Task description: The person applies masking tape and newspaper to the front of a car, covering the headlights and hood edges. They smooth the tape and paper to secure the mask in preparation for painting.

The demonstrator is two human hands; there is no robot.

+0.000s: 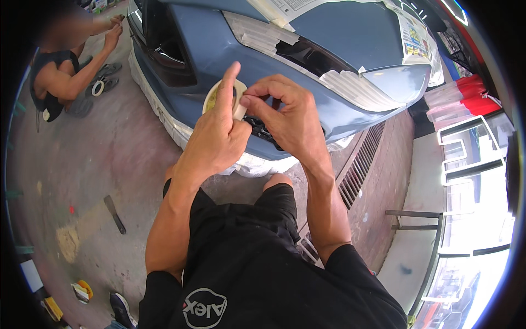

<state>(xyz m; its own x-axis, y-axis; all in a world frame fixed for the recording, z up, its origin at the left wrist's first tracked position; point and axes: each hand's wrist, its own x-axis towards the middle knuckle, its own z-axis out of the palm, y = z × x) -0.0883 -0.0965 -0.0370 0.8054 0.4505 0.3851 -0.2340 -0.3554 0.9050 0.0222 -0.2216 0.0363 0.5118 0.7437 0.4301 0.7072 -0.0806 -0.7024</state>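
My left hand (216,140) grips a roll of cream masking tape (239,111), with the index finger stretched up along it. At the roll's right edge, thumb and finger of my right hand (290,112) pinch together on the tape; whether a loose end sits between them is too small to see. Just beyond both hands stands a blue-grey car body (211,49). Strips of pale masking tape (255,35) and more strips (359,88) border the dark headlight opening (307,55). White plastic sheeting (255,166) hangs along the car's lower edge, near my knees.
Another person (63,77) crouches at the car's left, hands raised to it, beside a second tape roll (98,88). A dark flat tool (115,215) lies on the concrete floor. A floor grate (361,164) runs at the right, near a metal-framed bench (416,219).
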